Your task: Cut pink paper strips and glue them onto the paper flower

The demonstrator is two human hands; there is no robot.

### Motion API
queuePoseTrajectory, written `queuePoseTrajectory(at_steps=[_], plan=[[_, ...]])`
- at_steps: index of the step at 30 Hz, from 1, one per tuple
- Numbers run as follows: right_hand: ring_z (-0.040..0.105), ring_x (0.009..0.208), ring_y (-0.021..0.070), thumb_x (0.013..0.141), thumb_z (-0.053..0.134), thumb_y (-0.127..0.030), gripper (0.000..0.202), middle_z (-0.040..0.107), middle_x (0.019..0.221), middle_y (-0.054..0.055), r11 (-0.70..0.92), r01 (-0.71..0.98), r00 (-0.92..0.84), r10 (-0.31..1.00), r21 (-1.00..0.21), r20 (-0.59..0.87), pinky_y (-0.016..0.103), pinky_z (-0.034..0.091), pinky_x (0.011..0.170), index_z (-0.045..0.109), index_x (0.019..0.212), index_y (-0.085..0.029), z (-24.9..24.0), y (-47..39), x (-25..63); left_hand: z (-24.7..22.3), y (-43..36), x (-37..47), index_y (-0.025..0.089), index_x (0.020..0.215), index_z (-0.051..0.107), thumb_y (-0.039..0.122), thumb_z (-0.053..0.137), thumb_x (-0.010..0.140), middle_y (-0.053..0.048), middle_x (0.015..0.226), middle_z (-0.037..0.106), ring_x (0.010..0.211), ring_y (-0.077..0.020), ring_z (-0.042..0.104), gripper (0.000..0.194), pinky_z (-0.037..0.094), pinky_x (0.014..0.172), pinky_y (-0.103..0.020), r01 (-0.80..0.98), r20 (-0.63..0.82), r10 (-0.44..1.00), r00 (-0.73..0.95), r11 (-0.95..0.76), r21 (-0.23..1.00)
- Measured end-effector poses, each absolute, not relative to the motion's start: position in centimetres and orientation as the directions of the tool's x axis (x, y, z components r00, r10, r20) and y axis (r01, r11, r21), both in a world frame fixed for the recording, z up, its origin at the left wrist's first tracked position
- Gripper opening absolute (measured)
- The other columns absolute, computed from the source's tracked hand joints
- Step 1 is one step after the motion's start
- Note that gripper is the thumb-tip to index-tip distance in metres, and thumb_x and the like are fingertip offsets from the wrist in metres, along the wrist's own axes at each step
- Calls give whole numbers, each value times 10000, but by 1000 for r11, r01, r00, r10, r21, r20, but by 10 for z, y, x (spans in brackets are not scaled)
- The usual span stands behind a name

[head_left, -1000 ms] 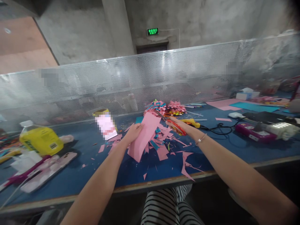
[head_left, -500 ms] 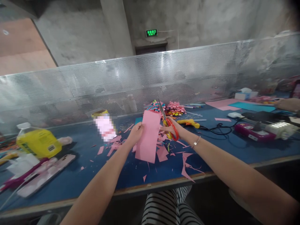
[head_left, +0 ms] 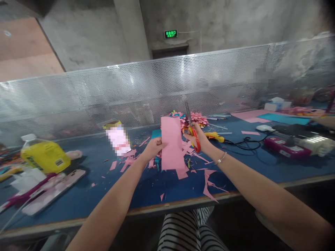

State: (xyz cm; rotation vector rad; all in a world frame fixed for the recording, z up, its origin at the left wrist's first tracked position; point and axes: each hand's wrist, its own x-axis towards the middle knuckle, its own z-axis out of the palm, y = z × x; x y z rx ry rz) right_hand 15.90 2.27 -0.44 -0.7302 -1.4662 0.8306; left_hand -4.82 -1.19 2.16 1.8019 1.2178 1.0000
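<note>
Pinched at its left edge, a pink paper strip [head_left: 172, 146] stands nearly upright in my left hand [head_left: 154, 148]. My right hand [head_left: 200, 135] grips orange-handled scissors [head_left: 195, 137], blades pointing up and away, a little to the right of the strip. The blades look nearly closed and are apart from the paper. Beneath the strip lie pink paper scraps [head_left: 182, 172] and a few blue bits. Behind it, a heap of pink and multicoloured paper pieces [head_left: 200, 118] is partly hidden by the strip and the scissors.
A yellow hot glue gun [head_left: 213, 136] lies right of my right hand. Left are a yellow bottle [head_left: 45, 155], a phone [head_left: 56, 191] and a blurred-out lit screen [head_left: 117, 141]. A purple power strip [head_left: 286, 148] sits right. A perforated metal screen [head_left: 146, 87] stands behind the table.
The strip has risen slightly and turned more upright. My right hand and the scissors have shifted a little right and up, away from the strip.
</note>
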Motion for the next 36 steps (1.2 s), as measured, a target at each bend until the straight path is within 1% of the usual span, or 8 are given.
queuePoseTrajectory(at_steps=[3,6,11,15,20,23,29,36], plan=[[389,514,86,651,597,-315,345,370,640,-62,556,95,-47,831,-826,554,233,376,474,331,857,-239,-6,21,162,18,1,-57,139,778,538,326,583,669,68,414,455,283,-52,349,221,253,308,-175,303,344,938,38,-339,890],[386,511,92,688,563,-385,328,384,624,-59,541,295,-125,839,-788,530,244,356,480,351,878,-221,-10,21,164,15,13,-70,158,840,508,323,543,697,81,423,445,295,-64,374,221,293,320,-180,207,430,887,-165,-396,895],[476,633,133,712,532,-446,341,510,749,7,565,553,-301,821,-612,486,284,390,595,409,898,-188,-9,11,167,15,21,-85,171,880,473,353,517,714,68,508,486,383,-75,466,250,380,392,-188,111,467,799,-379,-462,880],[510,747,169,730,509,-466,376,544,865,72,586,620,-390,807,-522,444,296,395,660,434,938,-163,-3,-1,166,19,18,-83,188,903,444,310,501,725,62,551,510,391,-81,498,222,405,414,-202,-29,411,820,-399,-459,888],[515,729,164,743,496,-455,355,554,845,64,610,612,-438,791,-503,426,280,392,640,449,936,-160,-1,-6,162,21,15,-76,188,900,444,234,580,651,46,595,563,457,-99,559,287,460,492,-233,-173,374,873,-314,-440,881],[522,724,167,754,476,-464,357,560,837,60,595,613,-416,802,-520,428,288,394,647,451,942,-162,-1,-6,161,22,12,-70,168,827,465,213,651,567,35,597,586,488,-103,577,323,474,527,-237,-218,334,906,-259,-392,894],[528,720,174,764,460,-462,345,570,808,48,595,591,-399,803,-545,443,304,402,658,447,941,-166,0,-6,161,21,9,-64,138,798,511,252,684,540,22,574,598,481,-101,576,330,473,521,-225,-184,307,935,-180,-338,923],[478,632,134,762,457,-461,311,520,700,-4,616,535,-417,788,-578,453,273,385,598,420,889,-180,0,-8,161,22,7,-65,149,839,516,302,676,564,40,542,576,410,-97,541,353,432,426,-205,-103,349,911,-220,-378,920]])
